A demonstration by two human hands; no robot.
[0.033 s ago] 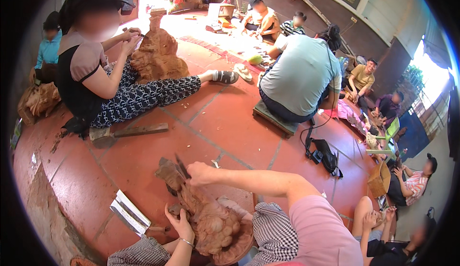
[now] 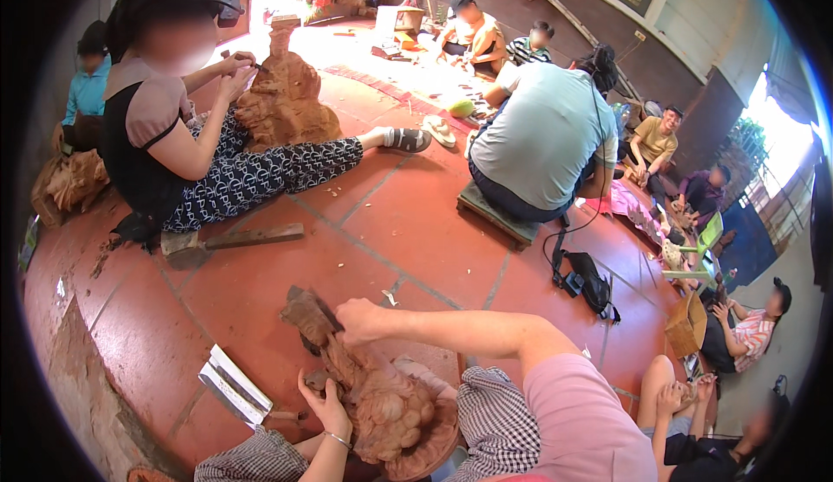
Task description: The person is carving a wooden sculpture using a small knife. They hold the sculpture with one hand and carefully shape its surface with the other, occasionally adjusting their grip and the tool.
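A reddish-brown wood carving (image 2: pixel 390 408) leans tilted between my knees, its narrow top toward the far left and its rounded, knobbly base near me. My left hand (image 2: pixel 328 411), with a bracelet at the wrist, grips the carving's left side, thumb and fingers around a jutting part. My right hand (image 2: pixel 363 321) is a closed fist beside the carving's upper part. The thin dark tool seen in it a moment earlier is now mostly hidden by the fist and the wood.
Left of the carving lies a white paper (image 2: pixel 234 386) with long thin tools on it. A wooden mallet (image 2: pixel 230 243) rests farther off. Ahead, a seated person works on a larger carving (image 2: pixel 285 100). A black strapped bag (image 2: pixel 592 282) lies right; a person sits on a low platform (image 2: pixel 499 213).
The dark tool in my right hand, pointing up and left before, has swung down out of plain sight. The left hand and the carving have hardly moved.
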